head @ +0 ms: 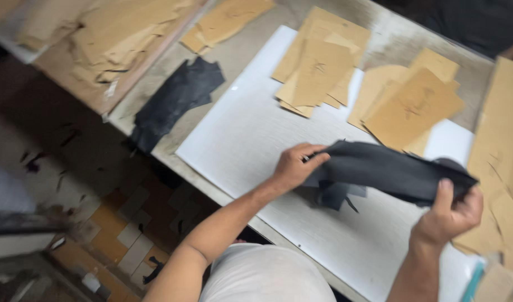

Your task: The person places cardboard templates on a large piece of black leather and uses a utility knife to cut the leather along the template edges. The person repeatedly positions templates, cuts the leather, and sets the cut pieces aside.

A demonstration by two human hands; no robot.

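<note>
Left hand (294, 166) and right hand (449, 212) gripped one dark folded piece (388, 170), its underside hidden; a second dark piece (175, 100) lay far left.

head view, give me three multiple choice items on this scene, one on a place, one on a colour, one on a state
1. Where does the white board lie?
A. on the tiled floor
B. on the worktable
C. against a wall

2. What colour is the sheet of material held between the hands?
A. dark grey to black
B. red
C. bright green

3. How is that sheet held?
A. lying flat, untouched
B. pinned under the tan patterns
C. gripped at both ends, one hand each

Answers:
1. B, the board rests flat on the worktable, with tan paper patterns on its far part.
2. A, the sheet is dark grey to black, like the other dark piece lying at the table's edge.
3. C, the left hand pinches one end and the right hand the other, lifting it above the board.
</note>
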